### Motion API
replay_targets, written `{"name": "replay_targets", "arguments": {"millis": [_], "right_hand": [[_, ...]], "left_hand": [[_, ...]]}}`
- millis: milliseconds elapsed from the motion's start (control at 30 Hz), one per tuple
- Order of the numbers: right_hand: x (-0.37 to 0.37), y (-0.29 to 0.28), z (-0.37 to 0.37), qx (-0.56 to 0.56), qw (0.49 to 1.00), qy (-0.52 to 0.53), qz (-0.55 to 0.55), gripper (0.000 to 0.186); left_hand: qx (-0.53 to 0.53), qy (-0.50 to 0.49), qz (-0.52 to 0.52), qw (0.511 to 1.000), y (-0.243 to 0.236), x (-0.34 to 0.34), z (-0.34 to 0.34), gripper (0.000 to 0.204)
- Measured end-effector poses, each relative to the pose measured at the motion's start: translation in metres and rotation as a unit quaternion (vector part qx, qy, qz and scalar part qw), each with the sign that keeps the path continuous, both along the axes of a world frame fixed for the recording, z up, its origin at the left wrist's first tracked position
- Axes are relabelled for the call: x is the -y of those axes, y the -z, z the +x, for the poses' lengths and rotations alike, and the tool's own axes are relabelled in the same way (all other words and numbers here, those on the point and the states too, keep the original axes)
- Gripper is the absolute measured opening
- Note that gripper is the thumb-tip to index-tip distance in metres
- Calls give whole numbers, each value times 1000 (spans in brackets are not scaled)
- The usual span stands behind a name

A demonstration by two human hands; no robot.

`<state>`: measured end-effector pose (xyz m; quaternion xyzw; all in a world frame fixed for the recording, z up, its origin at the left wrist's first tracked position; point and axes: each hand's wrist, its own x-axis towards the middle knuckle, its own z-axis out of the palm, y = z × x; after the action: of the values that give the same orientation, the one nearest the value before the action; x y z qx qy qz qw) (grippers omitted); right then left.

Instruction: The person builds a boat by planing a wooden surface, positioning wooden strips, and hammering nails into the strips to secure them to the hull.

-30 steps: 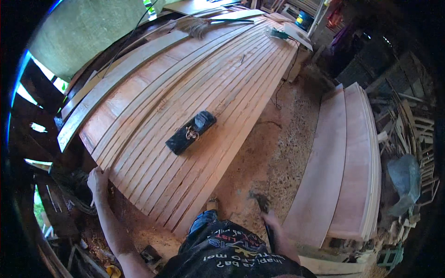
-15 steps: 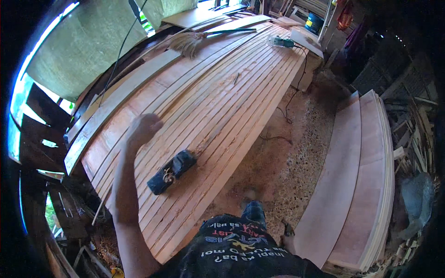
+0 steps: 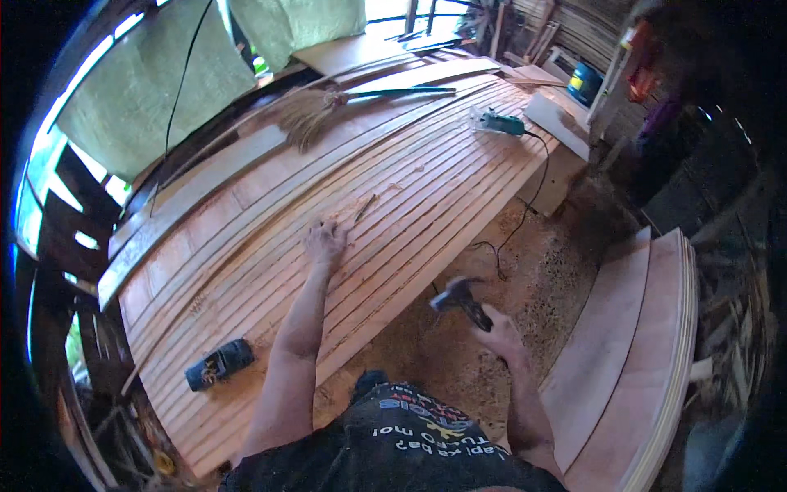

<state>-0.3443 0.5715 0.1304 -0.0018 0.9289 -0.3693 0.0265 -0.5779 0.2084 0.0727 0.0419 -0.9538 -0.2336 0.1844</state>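
Note:
My right hand (image 3: 502,334) grips a claw hammer (image 3: 461,297) by its dark handle, over the floor beside the long slatted wooden panel (image 3: 385,283). My left hand (image 3: 326,243) rests on the slats, fingers reaching forward and nothing seen in them. Just beyond its fingers lies a thin dark stick-like piece (image 3: 366,207), too small to name, among pale wood shavings (image 3: 348,211). Left of my left forearm, a black hand plane (image 3: 220,365) lies on the slats near the panel's near end.
A straw broom (image 3: 307,119) lies along the far left boards. At the panel's far end sits a teal power tool (image 3: 498,123), its cord (image 3: 541,168) trailing to the floor. Curved plywood sheets (image 3: 602,353) are stacked at right. A blue bucket (image 3: 584,84) stands behind.
My left hand has moved forward and right along the slats, close to the thin stick. My right hand has come up into view with the hammer. The view has shifted.

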Motion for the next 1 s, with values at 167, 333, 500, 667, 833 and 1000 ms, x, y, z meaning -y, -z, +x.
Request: {"name": "replay_targets", "arguments": {"millis": [167,333,500,667,833,1000], "right_hand": [[6,-17,-126,-15,978,-202,51,44],[41,-38,-201,-11,933,-341,116,41],[64,-78,-252,-77,860,-486,135,34],[45,-13,-329,-81,903,-419,-48,24],[75,2,-356,-24,934,-340,-102,28],[105,24,-387,-251,881,-401,-32,39]], "left_hand": [[-109,22,-7,994,-1,-8,0,23],[-116,33,39,992,-6,-4,0,23],[-86,-27,8,996,-5,-26,3,20],[-126,-27,-19,992,-19,-51,3,15],[-89,-46,-16,995,-17,-64,0,12],[-77,-21,11,997,-21,-87,-26,8]]}}
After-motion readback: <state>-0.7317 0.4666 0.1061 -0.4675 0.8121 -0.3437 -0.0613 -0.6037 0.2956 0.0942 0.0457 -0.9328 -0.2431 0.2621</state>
